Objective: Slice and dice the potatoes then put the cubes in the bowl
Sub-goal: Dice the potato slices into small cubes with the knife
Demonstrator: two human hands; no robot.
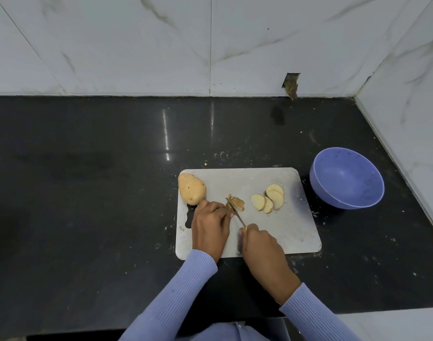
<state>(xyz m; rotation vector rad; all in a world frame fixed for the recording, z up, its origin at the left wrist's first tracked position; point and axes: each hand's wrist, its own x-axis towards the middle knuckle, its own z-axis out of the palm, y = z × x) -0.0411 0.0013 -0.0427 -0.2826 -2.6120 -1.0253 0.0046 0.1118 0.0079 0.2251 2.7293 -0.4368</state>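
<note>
- Slicing step in hand: right hand (261, 244) grips yellow-handled knife (236, 212), blade across the brown-skinned potato piece (236, 203) at mid-board
- Left hand (210, 223) curls over that piece, pinning it; piece mostly hidden
- Cut pale slices (268, 199) lie toward grey rectangular cutting board's (296, 232) right edge; whole tan potato (191, 188) at far-left corner
- Round blue plastic bowl (347, 178) holds no cubes; dicing judged next, needs slices stacked

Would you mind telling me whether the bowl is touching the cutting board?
Apart. The head view shows a strip of black counter between the bowl and the cutting board.
</note>
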